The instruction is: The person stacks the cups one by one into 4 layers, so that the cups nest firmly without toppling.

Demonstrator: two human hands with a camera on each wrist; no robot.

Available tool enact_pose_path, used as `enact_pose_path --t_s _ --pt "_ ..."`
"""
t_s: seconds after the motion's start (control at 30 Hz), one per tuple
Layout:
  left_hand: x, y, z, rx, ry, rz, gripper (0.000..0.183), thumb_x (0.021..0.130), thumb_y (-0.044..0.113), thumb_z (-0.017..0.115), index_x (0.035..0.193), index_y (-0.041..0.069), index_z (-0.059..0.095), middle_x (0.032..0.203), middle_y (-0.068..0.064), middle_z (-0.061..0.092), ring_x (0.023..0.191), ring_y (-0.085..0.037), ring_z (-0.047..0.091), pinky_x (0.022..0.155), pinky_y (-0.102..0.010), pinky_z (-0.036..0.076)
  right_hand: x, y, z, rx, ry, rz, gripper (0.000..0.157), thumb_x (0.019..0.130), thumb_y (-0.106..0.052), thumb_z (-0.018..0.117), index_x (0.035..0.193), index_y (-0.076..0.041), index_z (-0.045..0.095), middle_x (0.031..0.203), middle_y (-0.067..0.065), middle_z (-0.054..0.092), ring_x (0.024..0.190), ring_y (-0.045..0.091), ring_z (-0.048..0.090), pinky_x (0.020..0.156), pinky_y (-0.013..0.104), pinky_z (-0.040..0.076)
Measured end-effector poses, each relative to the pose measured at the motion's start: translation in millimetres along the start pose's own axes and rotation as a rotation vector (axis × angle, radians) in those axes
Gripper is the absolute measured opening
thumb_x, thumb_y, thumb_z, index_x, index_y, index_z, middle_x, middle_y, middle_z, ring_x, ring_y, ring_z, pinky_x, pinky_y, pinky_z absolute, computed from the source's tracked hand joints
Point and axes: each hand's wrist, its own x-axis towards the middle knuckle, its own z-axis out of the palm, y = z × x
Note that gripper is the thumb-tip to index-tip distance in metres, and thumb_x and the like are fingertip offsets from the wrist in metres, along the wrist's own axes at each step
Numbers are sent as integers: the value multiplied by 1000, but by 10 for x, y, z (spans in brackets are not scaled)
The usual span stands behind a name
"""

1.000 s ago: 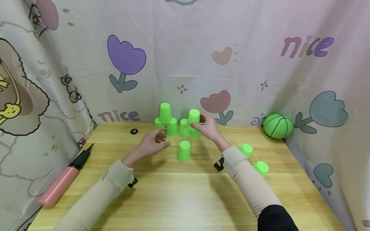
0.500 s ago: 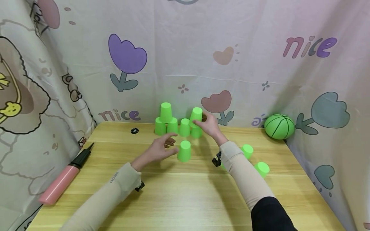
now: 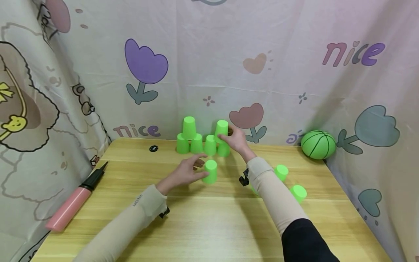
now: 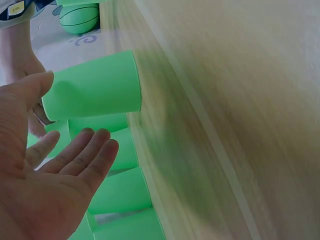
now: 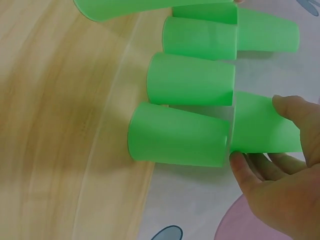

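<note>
At the table's back stand upside-down green cups in a row (image 3: pixel 196 144), and one upper cup (image 3: pixel 189 127) sits across the left pair. My right hand (image 3: pixel 238 141) holds another upper cup (image 3: pixel 221 129) by its side, thumb and fingers around it. In the right wrist view this held cup (image 5: pixel 265 125) has its rim right at the base of the end cup (image 5: pixel 180 135) below. My left hand (image 3: pixel 186 171) is beside a single front cup (image 3: pixel 210 171), fingers spread. The left wrist view shows the thumb at that front cup's (image 4: pixel 92 86) closed end, the other fingers extended.
Farther right are more green cups (image 3: pixel 298 193), partly behind the right sleeve. A green ball (image 3: pixel 318 145) sits at the back right corner. A pink hand pump (image 3: pixel 76 198) lies along the left edge, and a small black disc (image 3: pixel 153 148) lies back left. A patterned curtain hangs behind.
My left hand has moved right, from near the back row to the front cup. My right hand has shifted the held cup slightly, and it now sits over the right pair.
</note>
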Motion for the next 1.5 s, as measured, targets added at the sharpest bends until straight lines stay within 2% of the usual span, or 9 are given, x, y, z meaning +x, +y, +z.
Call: enact_pose_path --t_s 0.3,0.83,1.23,1.37,1.5 --pt "38 32 61 -2 -15 -22 66 95 23 81 152 9 50 131 -18 71 121 -35 70 105 -48 59 59 5 16 -10 -8 -16 48 98 -25 76 137 0 63 129 23 70 120 38 69 103 49 59" --pt "47 -39 135 -26 -21 18 64 95 21 81 150 7 51 127 -18 74 119 -34 72 101 -48 62 86 48 51 1 -7 -26 48 98 -27 76 137 -1 61 127 22 70 119 38 69 103 48 59" --pt "46 -47 157 -16 -17 6 61 95 18 81 148 7 54 125 -17 74 116 -32 73 100 -44 62 90 21 47 -5 0 -32 51 98 -25 76 140 -2 60 129 24 70 119 38 69 103 48 60" --pt "48 -42 160 -13 -21 -6 60 94 17 81 147 7 55 126 -16 74 115 -30 72 99 -43 62 83 16 48 1 -1 -28 55 98 -26 76 144 -3 57 132 24 68 121 39 69 104 49 59" --pt "52 -46 160 -10 -15 -9 59 94 16 82 145 5 56 125 -15 73 114 -30 72 99 -42 63 79 8 42 6 3 -11 66 98 -27 76 152 -3 49 138 25 65 124 39 67 106 49 58"
